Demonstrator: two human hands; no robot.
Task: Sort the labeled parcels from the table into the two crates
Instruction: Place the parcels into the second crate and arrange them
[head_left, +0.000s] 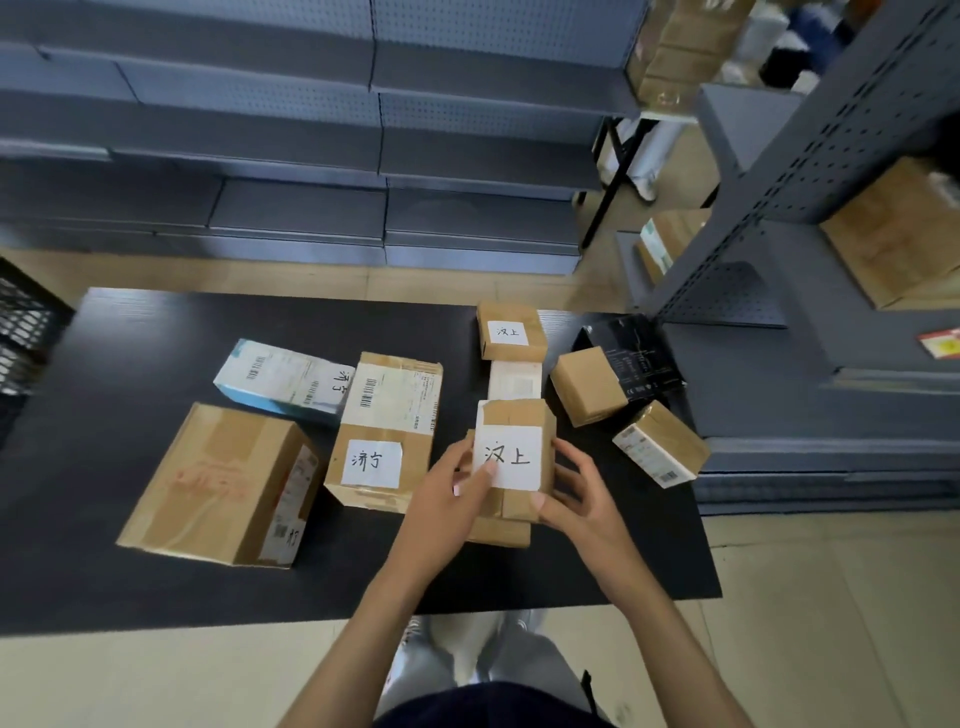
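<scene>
Gripping the labeled parcel (514, 457) from both sides, left hand (457, 493) and right hand (576, 493), above black bench (156, 332).

Black table (156, 332), matte top, on a tiled floor.

The grip is at the near centre-right. Lying on the table:
- Flat brown parcel (501, 532) directly under the grip.
- Tall labeled parcel (387, 431) just left of the grip.
- Large brown box (218, 483) further left.
- Pale blue-white parcel (283, 382) beyond those, far left.
- White box (515, 379) just beyond the grip; small labeled box (510, 330) past it.
- Plain brown cube (587, 387) and black box (639, 358) to the far right.
- Tilted parcel (662, 444) right of the grip.
</scene>
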